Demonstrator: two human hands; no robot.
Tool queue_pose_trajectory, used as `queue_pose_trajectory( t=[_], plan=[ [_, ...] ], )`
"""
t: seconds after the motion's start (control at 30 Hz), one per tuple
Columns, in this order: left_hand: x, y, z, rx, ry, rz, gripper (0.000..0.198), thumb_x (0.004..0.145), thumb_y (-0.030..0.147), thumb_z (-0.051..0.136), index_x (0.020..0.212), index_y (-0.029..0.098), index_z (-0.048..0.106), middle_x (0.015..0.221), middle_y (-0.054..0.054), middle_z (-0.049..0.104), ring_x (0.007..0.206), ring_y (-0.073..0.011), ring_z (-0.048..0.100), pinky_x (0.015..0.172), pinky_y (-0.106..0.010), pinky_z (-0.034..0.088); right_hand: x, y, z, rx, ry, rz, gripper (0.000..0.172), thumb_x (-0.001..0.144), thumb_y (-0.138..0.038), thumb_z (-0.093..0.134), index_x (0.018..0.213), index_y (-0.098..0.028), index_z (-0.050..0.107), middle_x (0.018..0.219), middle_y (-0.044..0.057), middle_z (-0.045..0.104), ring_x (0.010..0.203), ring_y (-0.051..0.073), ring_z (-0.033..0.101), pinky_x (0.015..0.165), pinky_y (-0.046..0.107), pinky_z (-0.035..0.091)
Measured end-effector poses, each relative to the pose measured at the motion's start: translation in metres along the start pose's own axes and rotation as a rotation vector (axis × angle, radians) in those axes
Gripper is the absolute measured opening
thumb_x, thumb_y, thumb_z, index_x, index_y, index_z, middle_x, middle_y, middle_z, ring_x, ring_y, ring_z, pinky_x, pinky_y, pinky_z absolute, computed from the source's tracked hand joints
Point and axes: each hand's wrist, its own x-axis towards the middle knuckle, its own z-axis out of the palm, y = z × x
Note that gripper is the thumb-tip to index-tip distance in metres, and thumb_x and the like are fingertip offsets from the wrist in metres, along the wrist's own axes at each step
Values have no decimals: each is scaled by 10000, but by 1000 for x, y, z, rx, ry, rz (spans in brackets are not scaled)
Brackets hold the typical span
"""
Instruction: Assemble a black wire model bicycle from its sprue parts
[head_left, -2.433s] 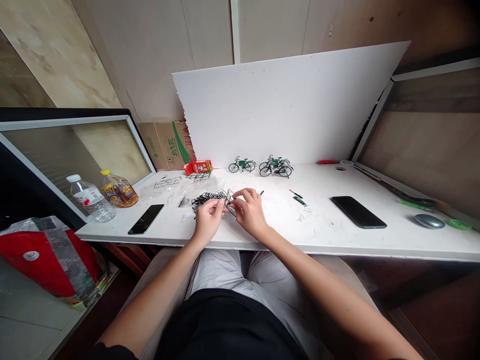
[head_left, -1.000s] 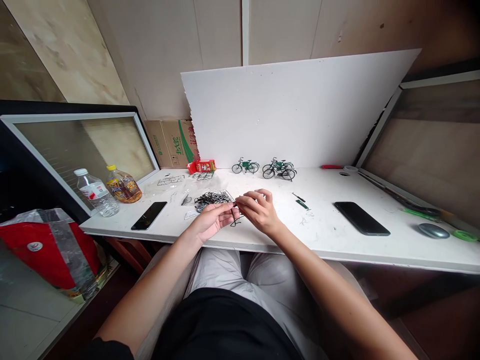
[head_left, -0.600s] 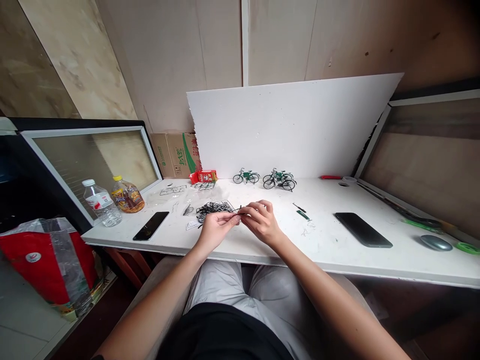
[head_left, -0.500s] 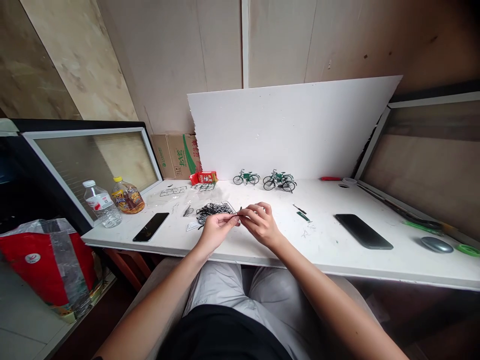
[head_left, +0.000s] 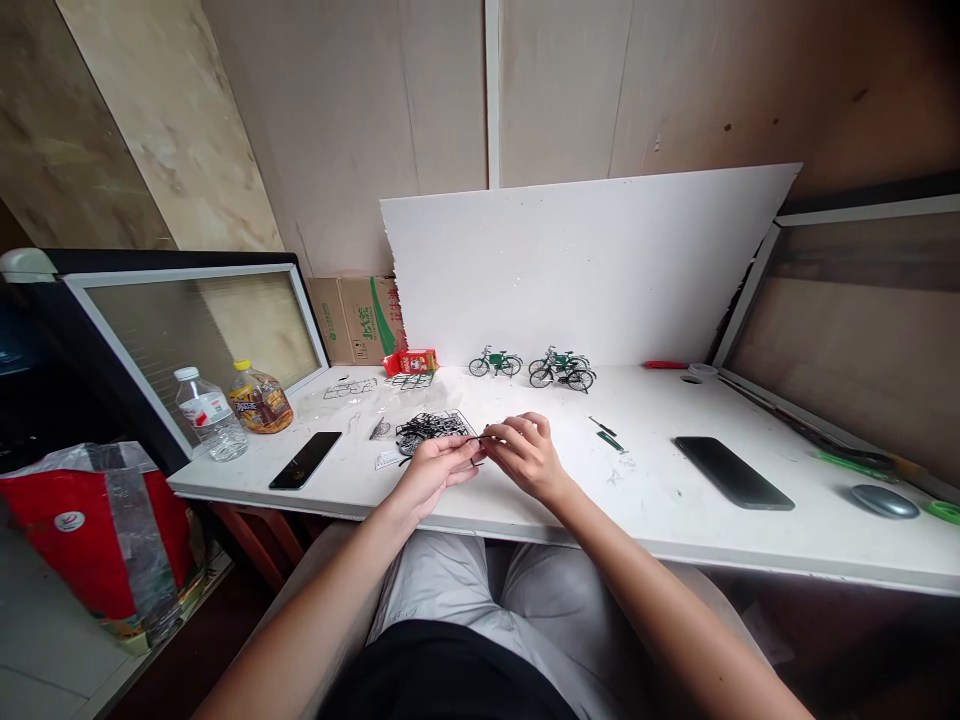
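My left hand (head_left: 439, 470) and my right hand (head_left: 525, 452) meet over the front of the white table. Between their fingertips they pinch a small thin black part (head_left: 480, 438), mostly covered by the fingers. Just behind my left hand lies a pile of black plastic model parts (head_left: 431, 428). A slip of printed paper (head_left: 387, 460) sticks out beside it. Farther back stand a green model bicycle (head_left: 495, 362) and, to its right, a close group with a black model bicycle (head_left: 561, 376) in front. Right of my right hand lie a small screwdriver-like tool (head_left: 602, 426) and a small green piece (head_left: 611, 442).
At left are a phone (head_left: 305, 460), a water bottle (head_left: 211, 415) and a yellow-capped drink bottle (head_left: 260, 398). Green part frames (head_left: 412, 380) lie by a red box (head_left: 416, 361). A second phone (head_left: 733, 472) and a mouse (head_left: 885, 501) are at right. A white board (head_left: 585, 280) stands behind.
The view has tilted slightly, so the table sits a little lower. My left hand's lower fingers have opened out more beneath the part; both hands still pinch it.
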Motion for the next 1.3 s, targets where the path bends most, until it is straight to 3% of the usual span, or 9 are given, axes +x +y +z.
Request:
queue_pose_trajectory(
  t=[0.2, 0.33, 0.5, 0.67, 0.8, 0.9, 1.03, 1.3],
  plan=[
    [-1, 1, 6, 39, 65, 107, 442, 705, 469, 951, 923, 127, 777, 1010, -105, 779, 987, -225, 749, 1058, -470, 560, 3, 0, 1, -40, 13, 104, 159, 1012, -250, 666, 1156, -297, 713, 1241, 74, 725, 1174, 257, 615, 1022, 458, 406],
    [1, 4, 4, -28, 138, 98, 446, 710, 447, 952, 964, 135, 759, 1090, -125, 779, 976, -241, 771, 1037, -494, 579, 7, -2, 2, -33, 45, 150, 232, 984, -301, 720, 1214, -277, 704, 1292, 104, 701, 1261, 292, 579, 1041, 472, 420],
    [4, 1, 1, -35, 190, 134, 481, 703, 478, 942, 964, 131, 736, 1120, -168, 785, 1061, -285, 767, 975, -458, 604, 9, -5, 3, 3, -47, 131, 337, 1001, -292, 694, 1334, -254, 658, 1327, 110, 703, 1301, 306, 561, 1083, 498, 410],
    [8, -7, 3, 44, 234, 195, 451, 719, 468, 909, 946, 123, 727, 1089, -183, 796, 975, -289, 792, 736, -321, 622, 6, -6, 8, 23, -94, 76, 403, 1014, -198, 648, 1413, -239, 606, 1289, 96, 735, 1294, 324, 564, 1062, 518, 412],
    [13, -17, -1, 234, 296, 325, 398, 765, 454, 858, 950, 131, 717, 1013, -159, 807, 824, -262, 797, 516, -234, 526, 7, -5, 8, 35, -155, 91, 401, 1026, -156, 606, 1421, -225, 600, 1280, 111, 726, 1279, 320, 558, 1018, 494, 428],
    [17, -25, -9, 340, 294, 436, 321, 806, 400, 820, 956, 136, 716, 948, -125, 802, 793, -248, 797, 574, -256, 570, 12, -4, 3, 44, -245, 98, 382, 1042, -145, 566, 1415, -219, 605, 1244, 123, 712, 1182, 296, 587, 973, 460, 437],
    [23, -35, -20, 440, 266, 504, 286, 863, 331, 763, 1065, 130, 750, 1027, -127, 803, 811, -235, 802, 745, -319, 639, 17, -3, -1, 75, -372, 120, 377, 1057, -145, 534, 1422, -214, 596, 1238, 130, 686, 1065, 264, 599, 895, 409, 446],
    [31, -52, -29, 517, 215, 515, 299, 905, 298, 716, 1150, 132, 755, 947, -108, 804, 799, -229, 793, 759, -343, 661, 13, -1, 4, 98, -396, 126, 365, 1039, -124, 534, 1378, -222, 626, 1367, 118, 677, 1316, 313, 505, 980, 436, 405]
  ],
)
